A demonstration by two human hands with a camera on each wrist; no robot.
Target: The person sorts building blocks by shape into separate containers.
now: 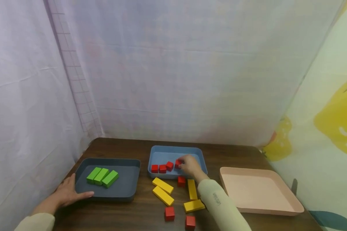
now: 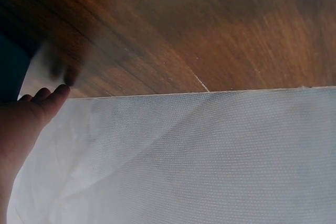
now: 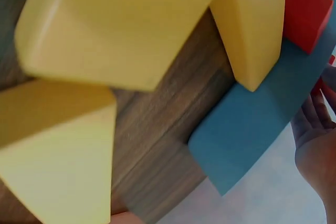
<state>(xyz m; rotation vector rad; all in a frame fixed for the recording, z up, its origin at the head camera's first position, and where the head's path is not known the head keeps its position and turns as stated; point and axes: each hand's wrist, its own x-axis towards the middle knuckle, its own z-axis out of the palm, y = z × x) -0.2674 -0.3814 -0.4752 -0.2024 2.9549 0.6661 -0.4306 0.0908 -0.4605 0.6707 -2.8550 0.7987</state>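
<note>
At the far middle of the table, my right hand (image 1: 191, 165) pinches a red cube (image 1: 177, 164) inside the blue tray (image 1: 162, 155). Three more red cubes (image 1: 163, 168) lie to the left of it in the same tray. In the right wrist view that hand (image 3: 317, 150) shows at the right edge, its fingertips partly cut off. My left hand (image 1: 66, 193) rests with spread, straight fingers against the front left corner of the dark grey tray (image 1: 128, 184). Three green blocks (image 1: 101, 176) lie side by side in this tray.
Several yellow blocks (image 1: 163, 195) lie on the wooden table (image 1: 124, 215) before the blue tray. Loose red cubes (image 1: 169, 213) lie among and in front of them, one (image 1: 181, 181) close to the blue tray. A pink tray (image 1: 257, 189) stands on the right. Curtains (image 1: 173, 80) enclose the table.
</note>
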